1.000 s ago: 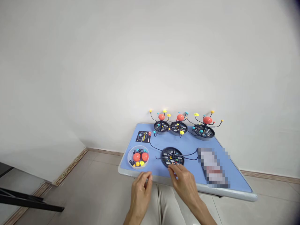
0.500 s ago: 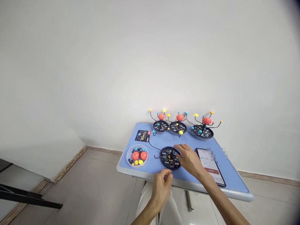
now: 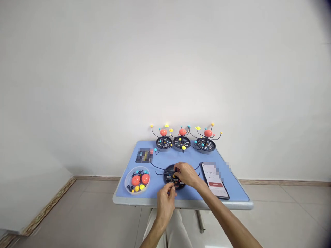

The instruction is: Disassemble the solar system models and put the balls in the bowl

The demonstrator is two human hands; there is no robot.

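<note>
A round black solar-system model base (image 3: 168, 177) lies near the front of the table, its printed labels partly covered by my hands. Thin curved black arms (image 3: 158, 167) reach out from its middle to the left and right. My right hand (image 3: 188, 174) is over the base, thumb and fingers pinched on a small black part at the centre, mostly hidden by the fingers. At the base's front edge, my left hand (image 3: 165, 203) has its fingers curled together; what they hold, if anything, is hidden.
A clear tub (image 3: 126, 181) with red, yellow and blue balls and black pieces stands left. Three assembled solar-system models (image 3: 182, 141) line the back against the wall. A blurred dark card (image 3: 144, 156) lies back left, a phone (image 3: 216, 184) on the right of the blue table (image 3: 160, 158).
My right hand has moved from the base's right side to its centre and closed there. My left hand has come up to the base's front edge. The view has shifted right.
</note>
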